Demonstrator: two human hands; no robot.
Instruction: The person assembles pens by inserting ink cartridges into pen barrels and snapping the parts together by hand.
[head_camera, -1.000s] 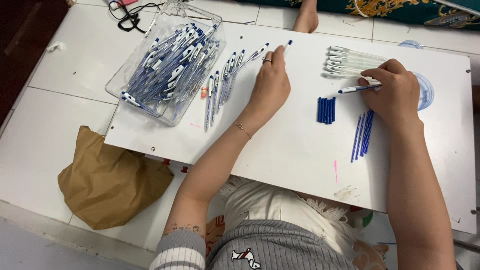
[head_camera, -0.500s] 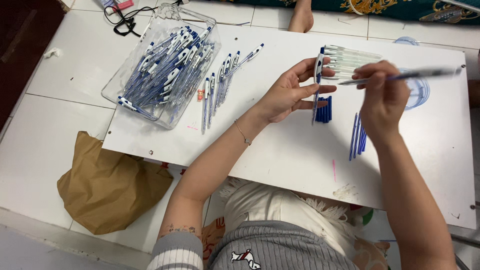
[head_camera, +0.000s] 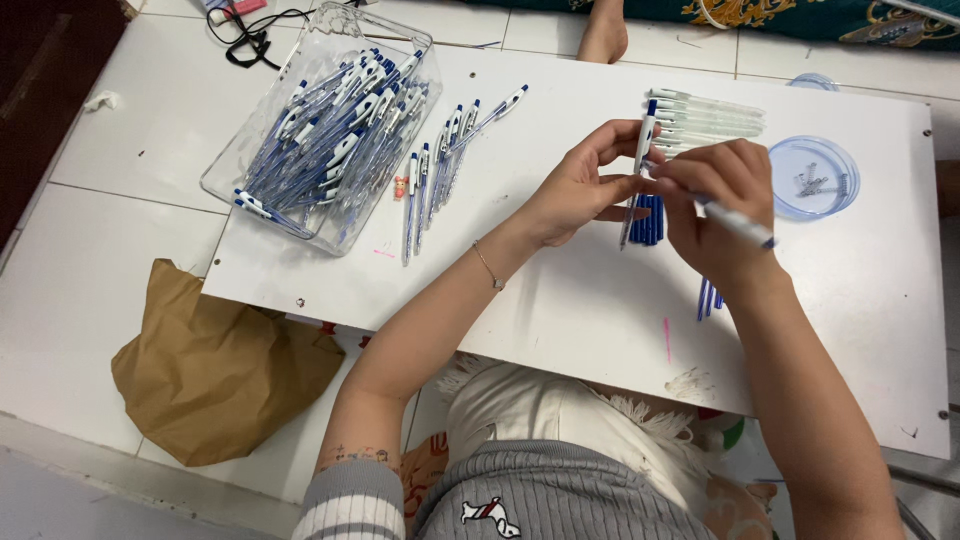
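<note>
We hold a pen barrel in our left hand and a refill in our right hand, both clenched, so the next move probably needs a careful alignment.

Home floor workspace: low white board on tiled floor.

The scene is bright and evenly lit by soft overhead light. The white desk shows no harsh glare; only faint, soft shadows lie beneath the forearms and under the desk's near edge. Left of the desk, the top corner falls dark. Focus is sharp across the desk, with slight motion softness on the right hand.
</note>
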